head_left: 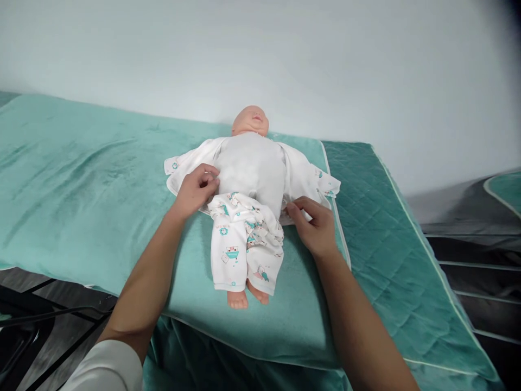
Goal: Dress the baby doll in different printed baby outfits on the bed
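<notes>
A baby doll (250,120) lies on its back, head toward the wall and bare feet toward me. A white long-sleeved baby jacket (303,169) with small prints is spread open at the front, baring the doll's whitish cloth torso (250,163). Printed baby pants (230,244) cover its legs and are bunched at the waist. At the torso's left side, my left hand (198,187) is closed, its curled fingers at the jacket's edge. My right hand (315,224) pinches the jacket's lower edge on the other side; the exact grip is partly hidden.
The doll lies on a light green velvety cover (81,179) over a bed. Darker quilted green fabric (386,233) extends to the right. A pale wall (260,54) stands behind. Metal bars (476,266) are at the right, with a black frame (44,315) at lower left.
</notes>
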The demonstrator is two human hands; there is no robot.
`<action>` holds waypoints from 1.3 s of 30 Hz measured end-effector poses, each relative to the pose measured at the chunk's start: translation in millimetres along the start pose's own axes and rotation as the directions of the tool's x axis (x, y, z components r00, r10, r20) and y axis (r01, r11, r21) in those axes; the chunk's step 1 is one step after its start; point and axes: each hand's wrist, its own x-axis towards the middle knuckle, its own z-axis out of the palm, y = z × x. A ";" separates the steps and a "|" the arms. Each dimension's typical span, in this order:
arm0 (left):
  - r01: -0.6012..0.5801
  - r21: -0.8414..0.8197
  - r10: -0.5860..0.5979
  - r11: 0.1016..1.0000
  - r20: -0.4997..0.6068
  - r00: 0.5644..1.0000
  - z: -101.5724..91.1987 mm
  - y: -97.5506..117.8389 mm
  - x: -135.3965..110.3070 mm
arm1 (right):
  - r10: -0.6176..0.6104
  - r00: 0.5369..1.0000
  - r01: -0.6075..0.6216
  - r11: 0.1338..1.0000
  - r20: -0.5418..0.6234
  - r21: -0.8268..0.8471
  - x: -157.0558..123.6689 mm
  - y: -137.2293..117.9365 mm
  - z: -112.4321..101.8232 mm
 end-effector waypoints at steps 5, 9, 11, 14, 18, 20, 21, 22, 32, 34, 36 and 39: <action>-0.090 -0.067 0.103 0.994 0.236 0.966 -3.3 18.0 -5.2 | -0.207 0.978 0.194 0.955 0.037 0.222 -3.1 -13.4 4.8; -0.164 -0.005 0.145 0.986 0.501 0.853 -15.6 31.3 -6.2 | -0.330 0.939 0.300 0.923 0.095 0.240 -3.8 -23.3 6.0; -0.175 0.014 0.135 0.984 0.578 0.805 -21.0 34.7 -6.1 | -0.367 0.920 0.331 0.916 0.137 0.228 -4.1 -26.4 5.3; -0.180 0.008 0.136 0.984 0.622 0.771 -23.9 35.9 -6.8 | -0.371 0.909 0.334 0.921 0.192 0.200 -3.9 -32.4 5.3; -0.158 -0.057 0.162 0.986 0.579 0.799 -20.8 34.4 -9.7 | -0.367 0.906 0.343 0.928 0.212 0.144 -1.7 -42.8 9.4; -0.160 -0.071 0.172 0.985 0.562 0.809 -19.0 34.4 -10.8 | -0.334 0.918 0.307 0.939 0.212 0.152 1.0 -46.4 11.0; -0.161 -0.065 0.169 0.985 0.569 0.805 -18.3 34.6 -11.2 | -0.295 0.930 0.262 0.951 0.219 0.167 3.1 -47.8 11.0; -0.158 -0.054 0.160 0.986 0.586 0.795 -17.7 34.8 -11.4 | -0.243 0.941 0.202 0.962 0.236 0.185 5.8 -49.1 10.3; -0.186 -0.088 0.206 0.979 0.407 0.890 -6.2 20.3 -9.5 | 0.184 0.856 -0.366 0.875 0.483 0.316 54.5 -47.9 -10.0; -0.212 -0.127 0.242 0.969 0.324 0.914 -2.8 15.7 -7.5 | 0.212 0.858 -0.405 0.840 0.468 0.361 54.5 -44.7 -7.5; -0.249 -0.159 0.279 0.955 0.216 0.936 1.5 12.3 -5.6 | 0.204 0.847 -0.418 0.825 0.490 0.380 50.1 -44.2 -3.9; -0.342 -0.125 0.352 0.931 0.071 0.933 10.0 9.7 -3.7 | 0.167 0.844 -0.374 0.865 0.510 0.335 41.9 -48.7 1.0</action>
